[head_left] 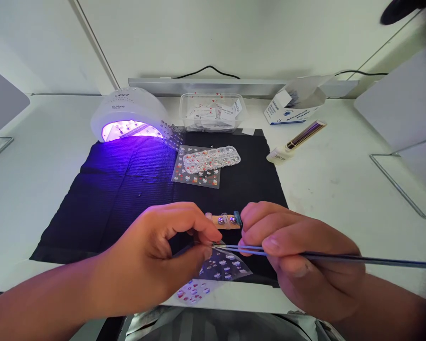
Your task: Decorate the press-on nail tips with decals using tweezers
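Observation:
My right hand [301,246] is closed around a pair of slim tweezers [248,248], which point left. Their tips meet the pinched thumb and forefinger of my left hand [177,241]. From that pinch hangs a clear nail sticker sheet [225,265] with small pale figures; whether the tweezer tips grip a sticker is too small to tell. Another sticker sheet [193,291], with red and pale prints, shows below it at the table's front edge. Just beyond my fingers lies a tan strip [216,221] bearing silver balls and small nail tips, partly hidden by both hands.
On the black mat [124,189] lie a clear compartment case [213,159] and a printed sticker sheet [195,180]. Behind stand a lit nail lamp [131,111], a plastic box of packets [213,113] and an alcohol pad box [291,106]. A gold-capped bottle [294,144] leans at right.

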Tool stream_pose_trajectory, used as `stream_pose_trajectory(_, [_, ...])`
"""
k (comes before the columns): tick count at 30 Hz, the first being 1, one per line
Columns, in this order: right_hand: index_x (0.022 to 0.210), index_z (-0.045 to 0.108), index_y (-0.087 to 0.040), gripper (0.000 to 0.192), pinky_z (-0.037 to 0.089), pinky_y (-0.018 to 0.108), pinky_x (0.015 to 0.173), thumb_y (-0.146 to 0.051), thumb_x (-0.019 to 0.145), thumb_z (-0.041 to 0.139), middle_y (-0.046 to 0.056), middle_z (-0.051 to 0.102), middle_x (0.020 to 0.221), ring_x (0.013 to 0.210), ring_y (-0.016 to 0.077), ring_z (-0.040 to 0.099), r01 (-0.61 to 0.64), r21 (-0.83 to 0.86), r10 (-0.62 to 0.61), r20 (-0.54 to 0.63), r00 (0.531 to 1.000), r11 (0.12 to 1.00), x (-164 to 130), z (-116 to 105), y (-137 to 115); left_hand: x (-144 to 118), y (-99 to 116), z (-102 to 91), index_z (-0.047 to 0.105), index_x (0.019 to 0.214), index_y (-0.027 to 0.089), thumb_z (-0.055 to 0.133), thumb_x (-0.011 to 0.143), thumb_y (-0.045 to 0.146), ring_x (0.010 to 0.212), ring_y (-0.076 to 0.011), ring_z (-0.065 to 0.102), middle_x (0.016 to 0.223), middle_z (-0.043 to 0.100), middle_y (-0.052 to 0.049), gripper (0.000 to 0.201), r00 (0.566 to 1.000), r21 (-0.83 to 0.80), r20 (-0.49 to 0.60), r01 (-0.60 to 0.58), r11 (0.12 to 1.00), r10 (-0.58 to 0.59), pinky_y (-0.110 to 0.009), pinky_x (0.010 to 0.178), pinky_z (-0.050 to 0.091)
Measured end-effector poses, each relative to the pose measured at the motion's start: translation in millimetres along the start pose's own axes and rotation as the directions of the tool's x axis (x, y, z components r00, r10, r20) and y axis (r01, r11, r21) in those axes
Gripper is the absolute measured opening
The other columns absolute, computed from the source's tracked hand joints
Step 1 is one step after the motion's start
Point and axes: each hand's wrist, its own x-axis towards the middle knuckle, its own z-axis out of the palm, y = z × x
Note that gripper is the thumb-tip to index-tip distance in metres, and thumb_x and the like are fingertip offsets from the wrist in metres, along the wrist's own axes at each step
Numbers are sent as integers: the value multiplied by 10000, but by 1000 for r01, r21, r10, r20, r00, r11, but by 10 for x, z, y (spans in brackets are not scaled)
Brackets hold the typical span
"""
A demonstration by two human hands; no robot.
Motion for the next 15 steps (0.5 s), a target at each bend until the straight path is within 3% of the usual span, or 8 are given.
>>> stream_pose_trajectory(6, [1028,717,-203,195,520,379,591,-216,909,563,60,696,695,594,192,638,-1,-31,1,-8,1000,1000,-15,1,6,19,21,1,663,815,151,614,805,50,636,-66,533,737,618,22,113,1000,28,-22,-13,1000,14,-137,532,459])
stream_pose_trajectory(15, [1047,718,-184,207,528,369,624,-191,910,563,65,697,715,638,185,654,-14,16,14,5,1000,1000,-14,-1,9,1,-25,11,650,854,171,613,815,72,657,-79,549,764,603,20,112,997,-18,18,70,997,-70,-161,566,465])
